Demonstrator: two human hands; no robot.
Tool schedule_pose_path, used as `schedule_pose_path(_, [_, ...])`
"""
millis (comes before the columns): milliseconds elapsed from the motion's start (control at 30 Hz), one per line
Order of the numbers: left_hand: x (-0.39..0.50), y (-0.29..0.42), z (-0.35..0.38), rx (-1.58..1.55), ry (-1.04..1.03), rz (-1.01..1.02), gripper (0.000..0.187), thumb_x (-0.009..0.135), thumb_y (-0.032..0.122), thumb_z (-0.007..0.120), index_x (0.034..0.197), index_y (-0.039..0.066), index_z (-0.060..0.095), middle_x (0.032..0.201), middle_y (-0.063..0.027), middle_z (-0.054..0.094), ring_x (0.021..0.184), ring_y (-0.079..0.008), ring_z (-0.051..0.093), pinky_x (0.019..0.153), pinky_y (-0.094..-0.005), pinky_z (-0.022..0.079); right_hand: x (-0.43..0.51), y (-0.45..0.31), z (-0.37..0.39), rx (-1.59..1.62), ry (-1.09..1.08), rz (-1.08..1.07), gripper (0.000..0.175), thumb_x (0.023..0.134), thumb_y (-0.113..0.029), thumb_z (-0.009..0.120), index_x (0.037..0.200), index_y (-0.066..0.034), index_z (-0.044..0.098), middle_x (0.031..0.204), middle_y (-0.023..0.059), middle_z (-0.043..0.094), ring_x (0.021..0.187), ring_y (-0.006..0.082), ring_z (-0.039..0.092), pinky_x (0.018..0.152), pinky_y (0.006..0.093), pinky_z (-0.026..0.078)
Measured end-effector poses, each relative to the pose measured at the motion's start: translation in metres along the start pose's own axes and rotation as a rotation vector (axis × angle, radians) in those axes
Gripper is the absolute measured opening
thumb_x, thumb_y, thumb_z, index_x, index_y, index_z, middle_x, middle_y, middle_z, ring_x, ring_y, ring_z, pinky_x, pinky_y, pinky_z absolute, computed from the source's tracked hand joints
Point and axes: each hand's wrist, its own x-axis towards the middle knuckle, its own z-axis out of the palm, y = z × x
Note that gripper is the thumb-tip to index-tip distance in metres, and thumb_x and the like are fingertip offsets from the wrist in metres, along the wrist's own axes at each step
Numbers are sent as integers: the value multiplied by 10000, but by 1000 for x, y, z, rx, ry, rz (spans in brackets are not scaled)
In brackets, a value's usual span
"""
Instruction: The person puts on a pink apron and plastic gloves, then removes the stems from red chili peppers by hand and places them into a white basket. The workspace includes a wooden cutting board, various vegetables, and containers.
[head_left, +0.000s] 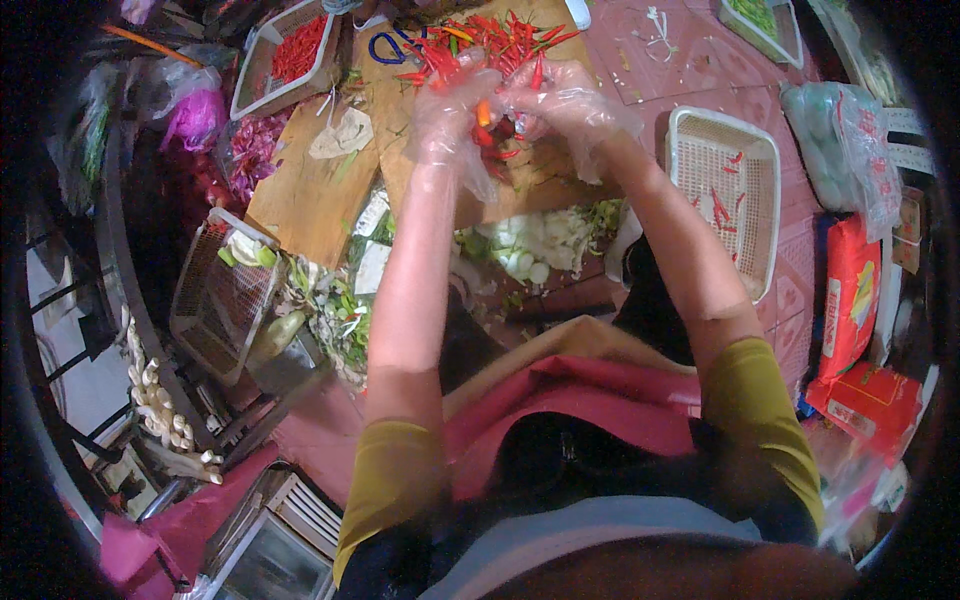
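Both hands wear clear plastic gloves and meet over a wooden board (525, 180). My left hand (454, 101) is closed around red chili peppers, an orange-red one (484, 114) showing beside its fingers. Close on its right, my right hand (551, 90) pinches a red chili (538, 71) that points upward. Behind the hands a heap of red chilies with green stems (506, 41) lies on the board. Blue-handled scissors (388, 47) rest at the heap's left, their blades hidden. Below the gloves, more red chilies (501, 154) show, partly blurred.
A white plastic basket (679, 180) with several chilies stands right; another (247, 94), full of red chilies, stands upper left. A third basket (225, 300) holds green-white vegetable pieces. Vegetable trimmings (525, 247) lie below the board. Red packages (851, 300) and a bagged bundle (840, 150) are far right.
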Motion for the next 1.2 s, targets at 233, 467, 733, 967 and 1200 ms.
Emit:
schedule_pose_path(233, [-5,5,0,69,-198,-101,411,772,49,710,1157,-6,577,652,11,571,512,-84,511,451,-229,392,-14,-11,-10,181,121,-53,169,900,-218,635,947,-56,651,746,-25,605,597,34,490,555,199,403])
schedule_pose_path(467, [-12,5,-2,165,-405,-169,315,729,110,761,996,71,599,713,20,594,547,-71,533,465,-218,410,-4,-3,-7,124,117,-74,99,847,-152,695,846,-57,667,724,-29,610,589,30,483,509,210,367])
schedule_pose_path(733, [-19,1,0,266,-406,-184,217,721,206,761,843,68,645,650,3,576,510,-87,488,467,-237,353,-6,-9,-4,-110,341,-384,84,828,-112,704,787,-44,677,710,-44,603,637,28,497,551,202,400])
schedule_pose_path(967, [-24,4,2,295,-415,-122,194,722,216,746,796,68,646,613,-8,570,496,-96,485,463,-240,347,-3,-7,-16,-284,256,-172,216,828,-255,711,839,-39,702,752,33,675,689,77,588,623,270,477])
schedule_pose_path(1200, [-22,0,1,290,-409,-107,179,715,195,748,811,81,650,653,8,603,512,-80,498,470,-238,365,-11,-16,-15,-507,311,-466,180,845,-162,691,886,13,689,774,48,661,699,91,577,643,264,479])
